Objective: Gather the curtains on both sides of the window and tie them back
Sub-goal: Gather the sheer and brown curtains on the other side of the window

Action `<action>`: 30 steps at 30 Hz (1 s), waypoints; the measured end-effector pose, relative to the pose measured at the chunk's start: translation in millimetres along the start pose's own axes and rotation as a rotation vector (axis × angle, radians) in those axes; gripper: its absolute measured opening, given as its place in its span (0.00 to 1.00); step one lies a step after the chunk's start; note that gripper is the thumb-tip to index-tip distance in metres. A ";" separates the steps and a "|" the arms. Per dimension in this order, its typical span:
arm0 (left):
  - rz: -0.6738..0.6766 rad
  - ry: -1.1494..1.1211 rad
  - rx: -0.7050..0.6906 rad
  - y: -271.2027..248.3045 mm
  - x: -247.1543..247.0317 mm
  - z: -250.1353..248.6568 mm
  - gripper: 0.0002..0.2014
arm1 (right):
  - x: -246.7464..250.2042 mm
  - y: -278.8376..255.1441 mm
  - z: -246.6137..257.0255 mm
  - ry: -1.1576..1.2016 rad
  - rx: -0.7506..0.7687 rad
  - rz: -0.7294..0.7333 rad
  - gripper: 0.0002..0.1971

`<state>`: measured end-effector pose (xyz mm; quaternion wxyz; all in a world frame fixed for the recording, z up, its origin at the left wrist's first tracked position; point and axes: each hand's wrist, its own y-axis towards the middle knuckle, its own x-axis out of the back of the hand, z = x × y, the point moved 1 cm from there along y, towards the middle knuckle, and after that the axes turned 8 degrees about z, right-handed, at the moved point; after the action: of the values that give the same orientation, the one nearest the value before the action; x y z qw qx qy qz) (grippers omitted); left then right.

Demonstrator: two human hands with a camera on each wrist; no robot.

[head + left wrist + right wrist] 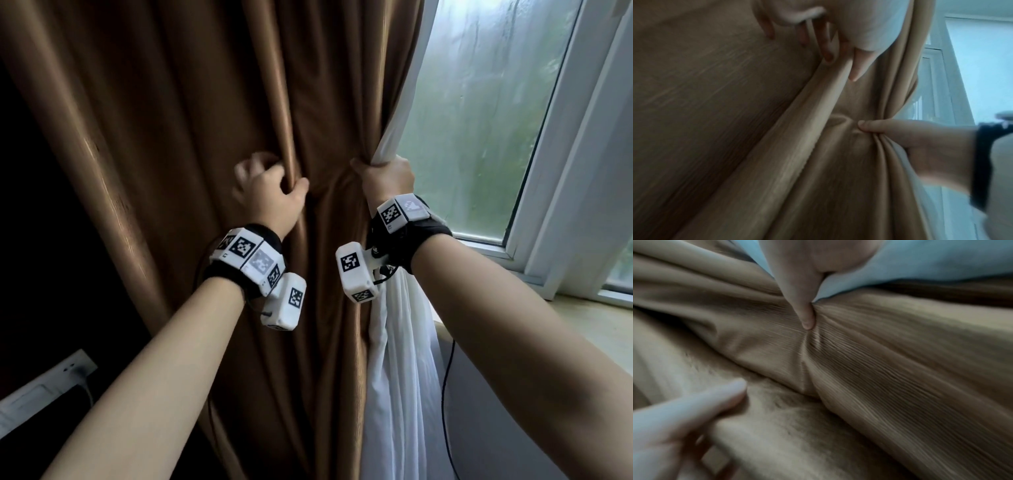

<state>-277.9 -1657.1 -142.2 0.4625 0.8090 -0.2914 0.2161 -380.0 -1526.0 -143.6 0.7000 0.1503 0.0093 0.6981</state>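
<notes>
A brown curtain (164, 144) hangs in long folds left of the window (486, 102), with a white sheer curtain (400, 359) along its right edge. My left hand (274, 178) grips one fold of the brown curtain at chest height; in the left wrist view its fingers (828, 53) curl behind that fold and the thumb lies in front. A short way to its right, my right hand (380, 171) clutches the bunched edge of the brown curtain together with the sheer. The right wrist view shows its thumb (805, 313) pressed into the gathered brown cloth (890, 369) beside the sheer (920, 264).
The white window frame (565, 154) and a pale sill (599, 318) are at the right. A white wall socket (68, 370) with a plug sits at the lower left in the dark. A thin black cable (445, 394) hangs below the sill.
</notes>
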 end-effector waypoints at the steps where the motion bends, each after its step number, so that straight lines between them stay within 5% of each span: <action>1: 0.040 -0.018 -0.053 1.0 -2.4 -5.4 0.14 | -0.1 -0.5 -0.2 0.002 0.005 0.006 0.22; 9: 0.263 -0.107 -0.321 11.8 -21.3 -45.7 0.10 | 11.3 -4.4 1.5 0.243 0.045 0.165 0.16; 14: 0.307 -0.190 -0.282 19.1 -30.0 -55.2 0.16 | 23.8 -13.2 5.1 0.358 0.100 0.406 0.12; 17: 0.325 -0.287 -0.173 17.1 -40.6 -59.1 0.16 | 18.9 -13.3 8.5 0.314 0.131 0.440 0.22; 21: 0.351 -0.306 -0.119 17.8 -58.0 -56.4 0.16 | 11.7 -3.0 9.8 0.249 0.089 0.354 0.14; 30: 0.527 -0.369 -0.166 27.4 -63.3 -32.8 0.18 | 7.8 14.4 10.0 0.121 0.001 0.117 0.16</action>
<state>-345.6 -1622.2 -148.7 0.3944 0.6910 -0.5860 0.1535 -391.6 -1520.6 -129.3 0.6561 0.1085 0.0432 0.7455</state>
